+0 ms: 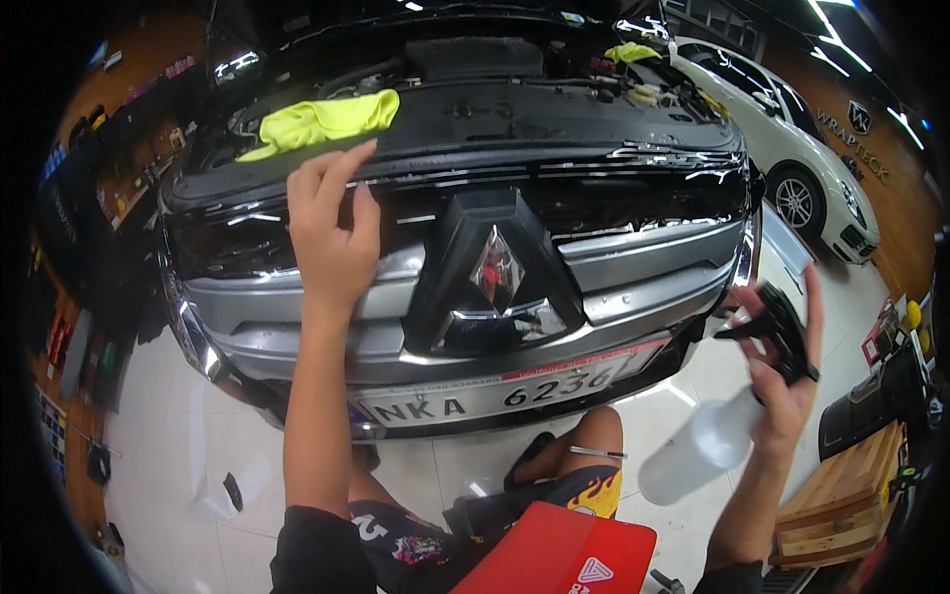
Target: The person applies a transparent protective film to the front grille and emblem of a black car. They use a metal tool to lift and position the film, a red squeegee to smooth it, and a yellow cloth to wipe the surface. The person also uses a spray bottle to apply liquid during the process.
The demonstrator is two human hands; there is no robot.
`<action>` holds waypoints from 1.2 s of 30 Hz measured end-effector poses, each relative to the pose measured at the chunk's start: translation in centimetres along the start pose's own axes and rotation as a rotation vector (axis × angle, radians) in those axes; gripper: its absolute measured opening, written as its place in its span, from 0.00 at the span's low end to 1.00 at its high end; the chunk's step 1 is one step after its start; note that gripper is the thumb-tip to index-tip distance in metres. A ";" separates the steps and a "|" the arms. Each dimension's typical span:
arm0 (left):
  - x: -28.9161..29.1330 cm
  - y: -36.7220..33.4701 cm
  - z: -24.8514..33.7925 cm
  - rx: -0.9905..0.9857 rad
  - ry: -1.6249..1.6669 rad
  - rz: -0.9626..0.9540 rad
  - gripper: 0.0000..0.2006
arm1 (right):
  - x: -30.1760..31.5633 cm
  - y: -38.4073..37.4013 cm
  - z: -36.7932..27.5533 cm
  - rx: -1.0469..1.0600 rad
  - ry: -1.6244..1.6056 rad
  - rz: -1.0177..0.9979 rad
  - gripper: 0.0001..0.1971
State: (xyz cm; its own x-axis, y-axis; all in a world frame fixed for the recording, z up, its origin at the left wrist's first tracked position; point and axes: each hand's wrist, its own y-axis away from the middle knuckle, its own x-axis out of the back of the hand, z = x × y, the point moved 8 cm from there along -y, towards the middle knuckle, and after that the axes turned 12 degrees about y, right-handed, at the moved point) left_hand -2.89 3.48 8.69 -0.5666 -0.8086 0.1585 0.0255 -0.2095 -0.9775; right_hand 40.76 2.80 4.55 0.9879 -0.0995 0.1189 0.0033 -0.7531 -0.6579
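Observation:
My right hand (787, 381) grips a spray bottle (698, 450) by its neck, at the right of the car's front. The bottle is whitish with a black trigger head, tilted and partly blurred. My left hand (336, 223) is raised before the glossy black upper grille (643, 203) with thumb and index finger apart, holding nothing I can see. Whether its fingertips touch the car is unclear. Just beyond them a yellow-green cloth (332, 121) lies on the black panel under the open hood. Between my hands is the grille's diamond-shaped chrome emblem (497, 267).
Below the silver grille bars sits a licence plate (475, 401). A red flat-sided thing (564, 554) is by my lap. A wooden crate (841, 495) stands at right, a white car (792, 148) behind. Another yellow-green cloth (631, 51) lies at the engine bay's far right.

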 end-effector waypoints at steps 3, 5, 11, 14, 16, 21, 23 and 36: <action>-0.1 -0.2 -0.2 0.021 0.055 0.011 0.20 | -6.3 -1.6 -1.7 0.015 -0.074 -0.105 0.38; 0.4 -0.2 -0.2 0.026 0.061 0.022 0.20 | -9.6 -2.1 -1.6 0.006 0.045 -0.136 0.27; 0.1 -0.1 -0.1 0.030 0.114 0.015 0.19 | -16.4 -4.6 -0.2 -0.118 -0.096 -0.257 0.16; 0.3 -0.1 -0.1 0.032 0.131 0.012 0.19 | -17.1 -5.6 -0.4 -0.196 -0.038 -0.271 0.16; 0.3 0.2 -0.3 0.031 0.137 0.021 0.19 | -17.9 -6.2 -0.7 -0.176 -0.095 -0.200 0.16; -0.1 0.0 -0.3 0.029 0.137 -0.007 0.18 | -21.1 -6.8 -2.5 -0.174 -0.090 -0.424 0.15; -0.4 0.0 -0.2 0.026 0.121 -0.050 0.17 | -21.7 -6.3 -3.1 -0.198 -0.078 -0.513 0.16; -2.0 0.2 0.3 -0.030 -0.018 -0.165 0.03 | -14.9 6.2 -1.4 -0.031 0.060 -0.639 0.31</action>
State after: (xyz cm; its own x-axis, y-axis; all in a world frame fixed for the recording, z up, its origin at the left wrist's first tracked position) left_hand -1.55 4.90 8.26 -0.5458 -0.7745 0.3198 -0.0918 -0.3240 -0.9416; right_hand 25.80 -1.28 -0.28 0.7821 0.3400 0.5223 0.5834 -0.6940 -0.4219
